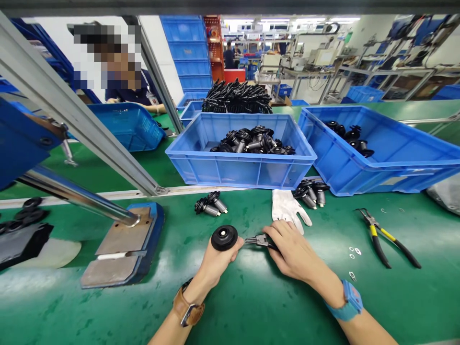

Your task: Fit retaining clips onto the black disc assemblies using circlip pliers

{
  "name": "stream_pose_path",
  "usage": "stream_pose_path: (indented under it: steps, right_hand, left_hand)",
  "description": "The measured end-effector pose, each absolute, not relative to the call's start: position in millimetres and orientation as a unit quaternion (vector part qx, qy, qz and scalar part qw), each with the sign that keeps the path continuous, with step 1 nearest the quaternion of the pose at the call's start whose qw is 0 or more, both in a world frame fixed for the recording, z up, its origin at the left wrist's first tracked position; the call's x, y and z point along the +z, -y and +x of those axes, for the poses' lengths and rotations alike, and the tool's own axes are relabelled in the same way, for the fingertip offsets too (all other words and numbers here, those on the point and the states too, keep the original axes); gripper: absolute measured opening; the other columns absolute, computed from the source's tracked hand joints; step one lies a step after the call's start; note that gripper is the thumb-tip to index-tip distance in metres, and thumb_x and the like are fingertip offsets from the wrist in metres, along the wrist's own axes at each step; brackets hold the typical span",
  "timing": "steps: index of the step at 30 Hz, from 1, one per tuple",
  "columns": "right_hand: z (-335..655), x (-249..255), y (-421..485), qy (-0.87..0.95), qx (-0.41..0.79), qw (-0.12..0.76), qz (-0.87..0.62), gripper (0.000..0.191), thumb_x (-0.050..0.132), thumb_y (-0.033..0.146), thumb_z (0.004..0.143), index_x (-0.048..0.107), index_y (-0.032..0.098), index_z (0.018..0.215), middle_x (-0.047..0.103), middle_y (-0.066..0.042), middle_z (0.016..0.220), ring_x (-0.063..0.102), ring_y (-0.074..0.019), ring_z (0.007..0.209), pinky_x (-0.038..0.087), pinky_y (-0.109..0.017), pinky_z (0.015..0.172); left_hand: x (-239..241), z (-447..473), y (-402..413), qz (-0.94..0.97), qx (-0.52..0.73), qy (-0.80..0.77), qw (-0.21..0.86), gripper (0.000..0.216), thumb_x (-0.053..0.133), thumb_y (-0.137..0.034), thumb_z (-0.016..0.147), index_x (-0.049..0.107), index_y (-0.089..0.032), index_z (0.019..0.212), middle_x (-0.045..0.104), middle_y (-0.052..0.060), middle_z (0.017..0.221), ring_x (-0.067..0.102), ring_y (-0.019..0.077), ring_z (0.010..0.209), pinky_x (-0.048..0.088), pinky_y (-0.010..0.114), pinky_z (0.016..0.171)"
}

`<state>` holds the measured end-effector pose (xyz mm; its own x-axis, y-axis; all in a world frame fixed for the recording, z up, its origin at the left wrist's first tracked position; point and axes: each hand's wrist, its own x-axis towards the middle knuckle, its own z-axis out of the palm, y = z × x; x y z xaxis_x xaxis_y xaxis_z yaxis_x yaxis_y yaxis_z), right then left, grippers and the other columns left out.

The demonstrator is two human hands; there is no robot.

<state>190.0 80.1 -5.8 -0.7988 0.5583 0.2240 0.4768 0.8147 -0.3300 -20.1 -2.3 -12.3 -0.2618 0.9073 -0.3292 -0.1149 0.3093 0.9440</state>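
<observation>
We see our left hand (pixel 215 261) closed around a black round-capped plastic part (pixel 224 237), held upright just above the green table (pixel 251 306), wrist bent inward. Our right hand (pixel 293 251) grips small dark-handled pliers (pixel 259 241), tips pointing at the cap, beside a white glove (pixel 289 207).

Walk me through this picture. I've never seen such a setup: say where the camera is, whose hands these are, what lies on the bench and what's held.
No machine here: one camera on a person's head looks down at their bare hands over a green bench. The left hand grips a black round-headed part; the right hand holds small pliers, tips toward it. Nearby lie a white glove, yellow-handled pliers, small metal rings and blue crates of black parts.
</observation>
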Motion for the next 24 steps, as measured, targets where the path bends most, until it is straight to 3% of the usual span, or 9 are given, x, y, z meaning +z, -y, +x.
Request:
stream_pose_path:
  steps: [9,19,24]
  right_hand:
    - [189.8,-4.9,-80.7,0.941,0.128,0.16,-0.27,0.04,0.051,0.01,0.085,0.054,0.016,0.124,0.055,-0.011,0.107,0.047,-0.0269,0.095,0.041,-0.043,0.083]
    - [188.7,-7.2,-81.0,0.945,0.076,0.163,-0.273,0.031,0.05,0.007,0.085,0.058,0.016,0.114,0.055,-0.01,0.098,0.044,-0.0252,0.087,0.036,-0.038,0.077]
    - [189.0,-9.5,-83.4,0.942,0.051,0.182,-0.277,0.023,0.05,0.008,0.086,0.06,0.017,0.105,0.054,-0.008,0.09,0.042,-0.0233,0.08,0.033,-0.036,0.072]
  left_hand:
    - [-16.9,-21.7,4.1,0.3,0.503,-0.596,0.549,0.039,0.08,-0.05,0.071,0.059,-0.017,0.071,0.045,-0.006,0.051,0.038,0.0087,0.05,0.027,0.023,0.05]
    - [-13.8,-20.9,5.9,0.31,0.498,-0.584,0.561,0.039,0.078,-0.05,0.073,0.057,-0.018,0.07,0.043,-0.007,0.052,0.038,0.0089,0.05,0.028,0.023,0.05]
    - [-10.6,-21.0,4.9,0.373,0.489,-0.615,0.493,0.036,0.075,-0.049,0.076,0.06,-0.017,0.069,0.048,-0.005,0.055,0.042,0.0103,0.054,0.035,0.024,0.055]
